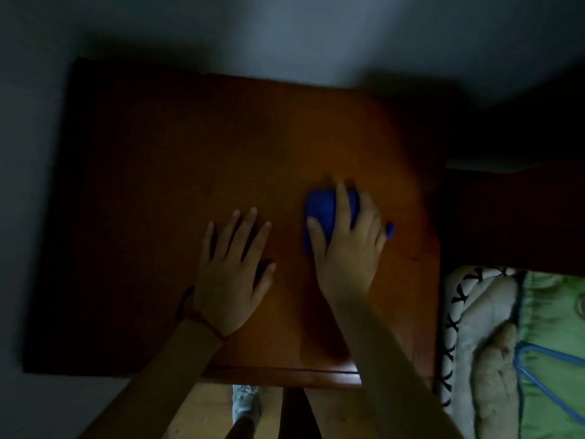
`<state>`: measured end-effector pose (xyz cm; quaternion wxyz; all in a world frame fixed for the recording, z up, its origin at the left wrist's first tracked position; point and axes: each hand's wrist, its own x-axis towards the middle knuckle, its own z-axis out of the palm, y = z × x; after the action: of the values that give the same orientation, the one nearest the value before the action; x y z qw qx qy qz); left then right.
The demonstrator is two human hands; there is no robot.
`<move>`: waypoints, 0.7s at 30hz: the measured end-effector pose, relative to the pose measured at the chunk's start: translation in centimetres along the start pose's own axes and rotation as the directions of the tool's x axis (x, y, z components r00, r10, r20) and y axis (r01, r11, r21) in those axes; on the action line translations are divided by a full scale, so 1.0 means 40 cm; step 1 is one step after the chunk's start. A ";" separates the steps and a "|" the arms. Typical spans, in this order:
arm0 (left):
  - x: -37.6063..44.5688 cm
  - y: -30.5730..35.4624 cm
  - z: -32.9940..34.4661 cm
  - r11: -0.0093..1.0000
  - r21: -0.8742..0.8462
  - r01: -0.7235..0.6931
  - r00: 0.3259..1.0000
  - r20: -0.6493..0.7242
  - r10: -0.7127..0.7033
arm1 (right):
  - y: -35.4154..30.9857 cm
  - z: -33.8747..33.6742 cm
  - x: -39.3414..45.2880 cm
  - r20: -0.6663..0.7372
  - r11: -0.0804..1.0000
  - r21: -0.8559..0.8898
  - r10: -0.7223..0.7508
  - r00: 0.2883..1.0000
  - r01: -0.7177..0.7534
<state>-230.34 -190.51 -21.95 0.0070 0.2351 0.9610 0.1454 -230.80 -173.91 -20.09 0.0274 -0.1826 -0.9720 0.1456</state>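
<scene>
A brown wooden table top [164, 172] fills the dim middle of the view. My right hand [346, 245] lies on a blue cloth [321, 210] and presses it flat on the wood with spread, straight fingers; a blue corner of the cloth pokes out past the little finger. My left hand [232, 270] rests palm down on the bare wood just left of the cloth, fingers spread, holding nothing. A red thread circles the left wrist.
A bed at the right carries a white blanket with black crosses [456, 312], a green cover [557, 312] and a blue clothes hanger [544, 369]. A dark wooden headboard [512, 217] stands beside the table. A grey wall lies behind, and a shoe [245, 403] shows below.
</scene>
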 end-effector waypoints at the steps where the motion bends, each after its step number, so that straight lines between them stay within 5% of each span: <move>1: 0.024 -0.001 0.002 1.000 0.001 0.007 1.000 -0.015 -0.007 | 0.007 -0.002 -0.027 -0.004 1.000 -0.018 -0.015 1.000 0.015; 9: 0.112 -0.013 -0.002 0.999 -0.016 0.028 1.000 0.010 -0.028 | -0.022 0.021 0.333 -0.092 0.999 0.045 0.022 0.996 -0.018; 16: 0.115 -0.012 -0.008 0.999 -0.027 0.041 0.999 0.016 -0.040 | -0.017 0.011 0.213 0.008 0.998 0.044 -0.054 0.998 0.054; 21: 0.119 -0.010 -0.008 0.998 -0.037 0.045 0.999 0.009 -0.045 | -0.074 0.028 0.400 0.001 0.997 0.080 -0.015 1.000 0.015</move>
<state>-234.78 -188.78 -21.49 0.0188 0.2139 0.9631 0.1622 -246.86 -171.06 -20.28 0.0351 -0.1739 -0.9667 0.1842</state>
